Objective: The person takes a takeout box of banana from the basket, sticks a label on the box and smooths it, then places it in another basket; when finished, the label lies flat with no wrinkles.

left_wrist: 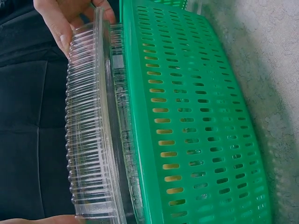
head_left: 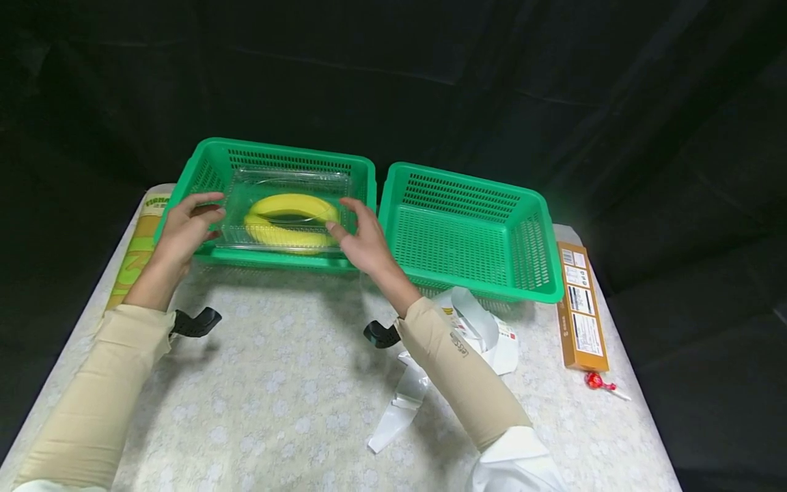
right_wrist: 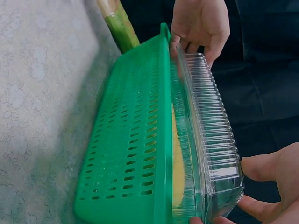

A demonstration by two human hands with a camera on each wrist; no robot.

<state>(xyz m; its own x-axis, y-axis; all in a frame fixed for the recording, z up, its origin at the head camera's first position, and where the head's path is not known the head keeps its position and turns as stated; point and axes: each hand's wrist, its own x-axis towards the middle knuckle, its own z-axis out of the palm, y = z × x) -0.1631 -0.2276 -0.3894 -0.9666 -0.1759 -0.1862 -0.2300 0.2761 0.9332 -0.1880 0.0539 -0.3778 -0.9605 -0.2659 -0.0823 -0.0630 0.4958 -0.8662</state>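
Observation:
A clear plastic box (head_left: 295, 179) with ribbed sides sits at the left green basket (head_left: 289, 261), its lid (left_wrist: 86, 126) standing above the rim. Yellow bananas (head_left: 285, 237) show through the clear plastic, and some yellow shows through the basket's slots in the left wrist view. My left hand (head_left: 187, 229) holds the box's left end. At the opposite end, my right hand (head_left: 364, 239) grips the side, with the thumb (right_wrist: 259, 167) against the ribbed lid in the right wrist view. Part of the box is hidden behind the basket wall.
A second green basket (head_left: 455, 239) stands on the right. White packaging strips (head_left: 482, 328) lie partly under my right forearm. An orange carton (head_left: 579, 307) and a red lollipop (head_left: 594, 380) lie near the right table edge. A green and yellow packet (head_left: 132, 263) lies at the left.

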